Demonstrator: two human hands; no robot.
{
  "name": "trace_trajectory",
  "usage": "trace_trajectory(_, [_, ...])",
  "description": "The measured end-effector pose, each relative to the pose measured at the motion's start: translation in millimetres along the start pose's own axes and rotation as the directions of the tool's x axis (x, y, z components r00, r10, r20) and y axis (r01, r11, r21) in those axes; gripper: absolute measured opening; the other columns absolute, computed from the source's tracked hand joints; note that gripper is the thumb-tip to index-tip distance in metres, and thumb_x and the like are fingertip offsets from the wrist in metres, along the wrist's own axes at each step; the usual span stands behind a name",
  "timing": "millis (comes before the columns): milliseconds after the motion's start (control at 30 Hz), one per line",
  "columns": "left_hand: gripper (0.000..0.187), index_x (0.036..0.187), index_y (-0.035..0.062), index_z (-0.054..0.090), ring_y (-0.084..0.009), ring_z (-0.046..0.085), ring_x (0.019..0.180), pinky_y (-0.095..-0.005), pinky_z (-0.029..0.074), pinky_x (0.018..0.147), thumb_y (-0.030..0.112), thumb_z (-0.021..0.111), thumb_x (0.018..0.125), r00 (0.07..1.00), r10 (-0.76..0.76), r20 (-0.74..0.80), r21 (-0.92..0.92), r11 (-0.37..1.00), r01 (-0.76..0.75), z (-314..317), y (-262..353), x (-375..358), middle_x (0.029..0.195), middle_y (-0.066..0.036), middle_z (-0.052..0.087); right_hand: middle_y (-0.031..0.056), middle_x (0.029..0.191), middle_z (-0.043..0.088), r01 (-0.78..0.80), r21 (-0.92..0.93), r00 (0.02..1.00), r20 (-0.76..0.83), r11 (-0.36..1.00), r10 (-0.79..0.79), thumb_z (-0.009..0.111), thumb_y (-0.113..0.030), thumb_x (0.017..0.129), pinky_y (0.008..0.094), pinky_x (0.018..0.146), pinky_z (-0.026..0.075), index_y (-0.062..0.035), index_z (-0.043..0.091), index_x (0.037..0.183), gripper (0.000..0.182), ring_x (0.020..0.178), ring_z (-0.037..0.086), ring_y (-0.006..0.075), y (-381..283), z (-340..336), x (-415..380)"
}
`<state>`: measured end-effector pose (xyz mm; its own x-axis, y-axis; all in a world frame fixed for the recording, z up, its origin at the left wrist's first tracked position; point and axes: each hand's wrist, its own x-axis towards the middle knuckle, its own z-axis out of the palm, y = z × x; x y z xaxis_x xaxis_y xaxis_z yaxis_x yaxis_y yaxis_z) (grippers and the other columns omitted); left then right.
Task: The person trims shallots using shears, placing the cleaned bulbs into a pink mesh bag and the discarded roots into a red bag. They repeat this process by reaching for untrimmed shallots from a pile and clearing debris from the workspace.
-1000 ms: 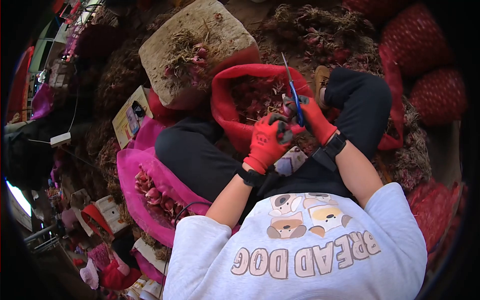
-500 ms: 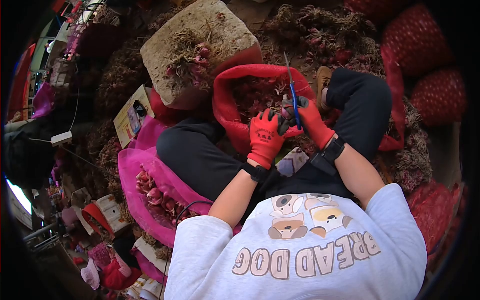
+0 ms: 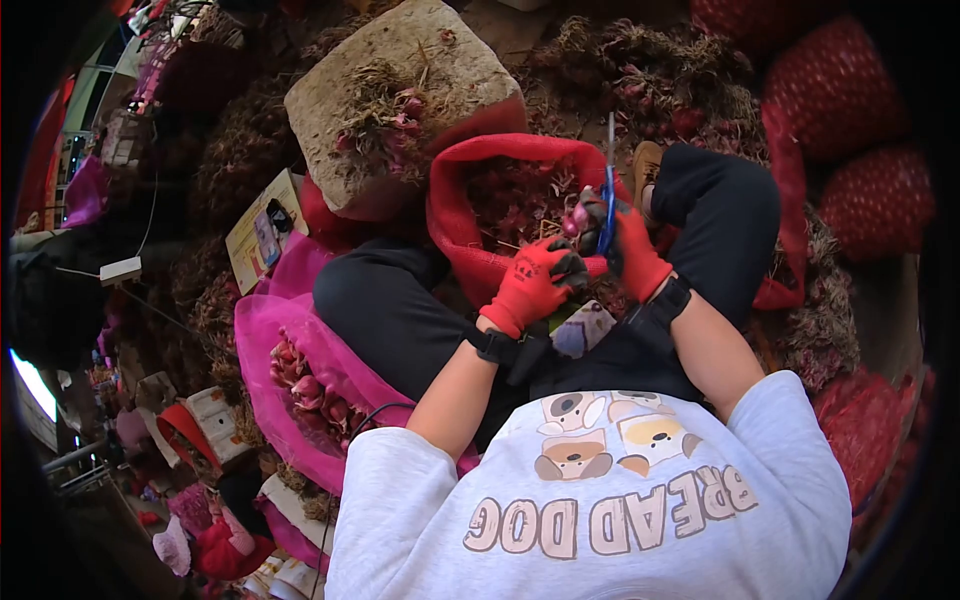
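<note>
My right hand (image 3: 632, 245), in a red glove with dark fingertips, is closed around blue-handled scissors (image 3: 608, 195). Their blades point away from me. Beside its fingertips are pink shallots (image 3: 576, 220), which seem held by that same hand. My left hand (image 3: 537, 283), in a matching glove, has its fingers curled just below the shallots; whatever is in them is hidden. Both hands are over the near rim of an open red mesh sack (image 3: 455, 225) between my legs. Dry reddish skins and stalks (image 3: 515, 200) fill the sack.
A pale block (image 3: 330, 120) beyond the sack carries a bunch of dried shallots (image 3: 395, 125). To my left lies a pink mesh bag (image 3: 255, 350) of shallots. Dried bunches (image 3: 690, 75) are heaped ahead, and full red sacks (image 3: 835, 85) stand at right.
My left hand has drawn slightly down and away from my right. The scissors have turned more upright, and the pink shallots show more clearly.
</note>
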<state>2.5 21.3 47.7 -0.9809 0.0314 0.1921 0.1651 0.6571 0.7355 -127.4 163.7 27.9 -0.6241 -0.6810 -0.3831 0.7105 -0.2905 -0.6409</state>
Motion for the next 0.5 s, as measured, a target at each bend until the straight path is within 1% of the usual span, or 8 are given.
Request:
trace_trajectory(100, [0.025,0.106,0.0050,0.059,-0.0204,0.059,0.098,-0.0340,0.048,0.082,0.015,0.062,0.083,0.811,-0.586,0.006,-0.683,0.589,0.431,25.0,-13.6,-7.1,0.102,-0.008,0.063,0.0008,0.080,0.057,-0.030,0.109,0.999,-0.037,0.994,0.035,0.057,-0.022,0.090,0.0249,0.053,0.048,-0.0092,0.054,0.111,0.026,0.062,0.059,0.0117,-16.5,14.2,-6.9])
trace_trajectory(200, [0.030,0.119,0.0028,0.051,-0.0143,0.055,0.105,-0.0299,0.046,0.087,0.015,0.053,0.092,0.831,-0.407,0.379,-0.925,-0.196,0.325,-9.8,11.8,12.7,0.107,-0.006,0.059,0.0010,0.081,0.057,-0.138,0.110,0.988,0.083,0.984,0.129,0.055,-0.022,0.090,0.0263,0.053,0.050,-0.0086,0.056,0.107,0.022,0.058,0.059,0.0120,-15.2,15.1,-7.5])
trace_trajectory(233, [0.035,0.126,0.0037,0.045,-0.0139,0.055,0.102,-0.0288,0.047,0.086,0.018,0.050,0.094,0.868,-0.357,0.344,-0.929,-0.262,0.261,-4.8,4.9,11.7,0.113,-0.006,0.056,0.0011,0.082,0.058,-0.174,0.051,0.983,0.063,0.983,0.171,0.055,-0.023,0.090,0.0270,0.053,0.051,-0.0083,0.056,0.108,0.023,0.058,0.060,0.0126,-14.5,19.2,-13.7])
trace_trajectory(267, [0.035,0.127,0.0040,0.044,-0.0134,0.054,0.102,-0.0281,0.046,0.085,0.018,0.049,0.095,0.923,-0.329,0.199,-0.920,0.263,0.292,-3.7,-7.0,6.6,0.114,-0.006,0.055,0.0012,0.082,0.058,-0.209,-0.006,0.977,0.039,0.978,0.209,0.055,-0.023,0.090,0.0277,0.053,0.051,-0.0080,0.056,0.110,0.025,0.059,0.061,0.0131,-14.5,22.1,-16.3])
trace_trajectory(300, [0.035,0.127,0.0043,0.044,-0.0128,0.054,0.103,-0.0274,0.046,0.085,0.018,0.048,0.096,0.969,-0.228,0.092,-0.661,0.715,0.230,-9.1,-14.6,2.4,0.115,-0.006,0.054,0.0021,0.084,0.060,-0.232,-0.054,0.969,0.073,0.971,0.235,0.055,-0.024,0.090,0.0296,0.052,0.051,-0.0074,0.055,0.115,0.029,0.058,0.062,0.0142,-12.2,17.9,-11.8])
trace_trajectory(333, [0.035,0.128,0.0046,0.043,-0.0123,0.053,0.103,-0.0268,0.046,0.085,0.019,0.046,0.097,0.995,-0.083,0.050,-0.225,0.970,0.092,-11.2,-19.9,-0.3,0.116,-0.006,0.054,0.0028,0.085,0.060,-0.235,-0.063,0.968,0.076,0.970,0.240,0.055,-0.025,0.090,0.0294,0.052,0.051,-0.0072,0.055,0.114,0.030,0.058,0.062,0.0143,-11.8,12.9,-10.2])
trace_trajectory(400, [0.032,0.127,0.0046,0.043,-0.0115,0.053,0.101,-0.0262,0.046,0.084,0.017,0.044,0.097,0.956,-0.289,0.046,-0.709,0.665,0.235,-9.4,-9.4,0.3,0.116,-0.005,0.053,0.0043,0.086,0.060,-0.244,-0.080,0.965,0.077,0.967,0.250,0.054,-0.027,0.091,0.0292,0.051,0.051,-0.0069,0.055,0.113,0.031,0.057,0.062,0.0146,-10.7,8.1,-9.5])
trace_trajectory(500, [0.029,0.125,0.0045,0.044,-0.0095,0.053,0.097,-0.0242,0.045,0.083,0.015,0.043,0.097,0.897,-0.411,0.164,-0.952,0.172,0.252,-16.1,13.4,10.7,0.113,-0.003,0.053,0.0052,0.083,0.060,-0.285,-0.026,0.958,0.018,0.958,0.285,0.053,-0.032,0.091,0.0278,0.050,0.050,-0.0078,0.055,0.113,0.033,0.056,0.062,0.0158,-9.5,13.6,-11.6])
